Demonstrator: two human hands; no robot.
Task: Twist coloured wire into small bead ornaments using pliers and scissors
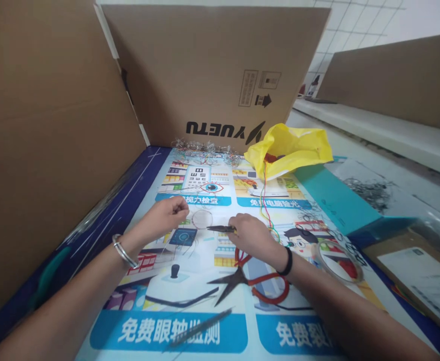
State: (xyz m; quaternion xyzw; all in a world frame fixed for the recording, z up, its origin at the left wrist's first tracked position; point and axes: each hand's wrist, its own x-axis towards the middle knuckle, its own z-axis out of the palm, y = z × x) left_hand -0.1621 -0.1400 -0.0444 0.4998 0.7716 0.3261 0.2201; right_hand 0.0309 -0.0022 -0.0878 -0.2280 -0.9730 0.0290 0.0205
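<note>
My left hand (168, 213) is closed in a pinch on the edge of a small wire-rimmed lens ring (202, 219) that lies on a printed poster mat (205, 331). My right hand (250, 234) is closed around a pair of dark slim pliers (220, 229), whose tip points left at the ring. A silver bangle is on my left wrist and a black band on my right. Red-handled scissors (250, 283) lie open on the mat just below my right hand.
A yellow plastic bag (291, 148) with coloured threads trailing out sits behind. A heap of wire pieces (205, 149) lies against the cardboard wall (212, 70). A clear tape roll (336, 260) is at right, tweezers (201, 328) near me. More cardboard stands at left.
</note>
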